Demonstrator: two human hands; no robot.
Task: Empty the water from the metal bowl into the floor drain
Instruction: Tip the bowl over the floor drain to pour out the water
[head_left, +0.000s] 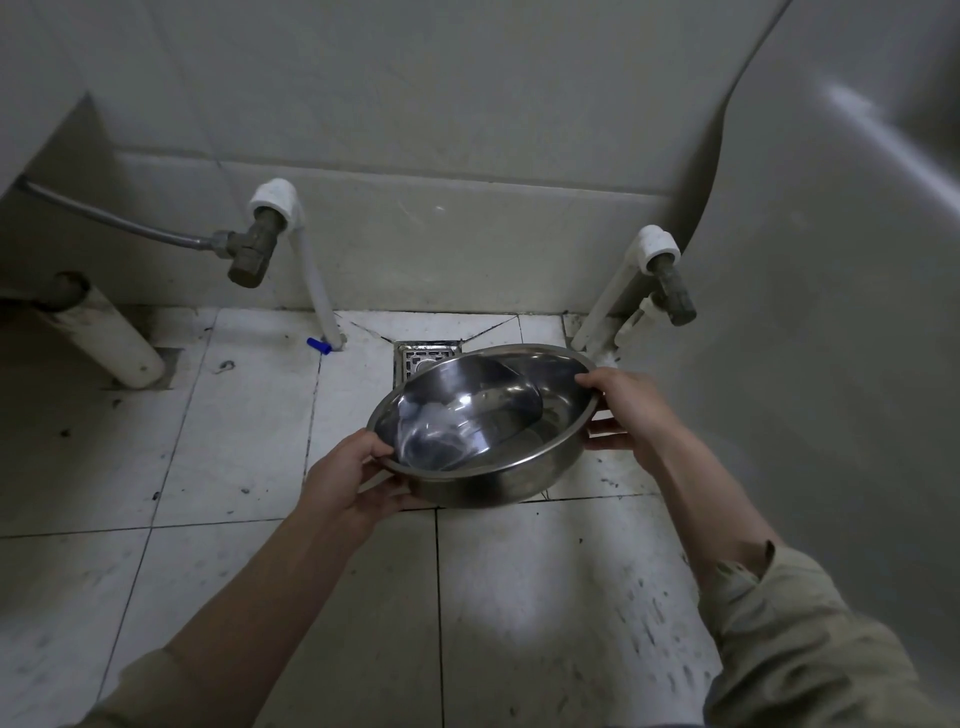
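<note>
both hands are closed on the rim of a round, shiny stainless-steel bowl (483, 426), one at each side. the left hand (343, 480) grips the near-left edge with the thumb hooked over the lip and the fingers curled under the outside wall; the right hand (631, 410) clamps the far-right edge the same way, thumb on top of the rim, fingers below. the bowl is held up off the floor and tilted, its left side dipped lower, and a shallow pool of clear water (441, 441) sits gathered toward that lower left part of the inside. just behind the bowl's far rim, partly hidden by it, lies a square metal floor drain grate (423, 358) set into the white, grimy floor tiles (249, 415). rolled-up khaki sleeves (795, 639) cover the forearms near the bottom edge. to the left of the drain a white plastic pipe (317, 280) rises from the floor to a dull brass valve (254, 249) with a braided grey hose (119, 221) running off left, and a small blue cap (318, 345) lies at the pipe's foot. right of the drain stands another white pipe with a brass valve (672, 291). a fat white drain pipe (111, 338) slants down at far left, against the pale wall (441, 104).
</note>
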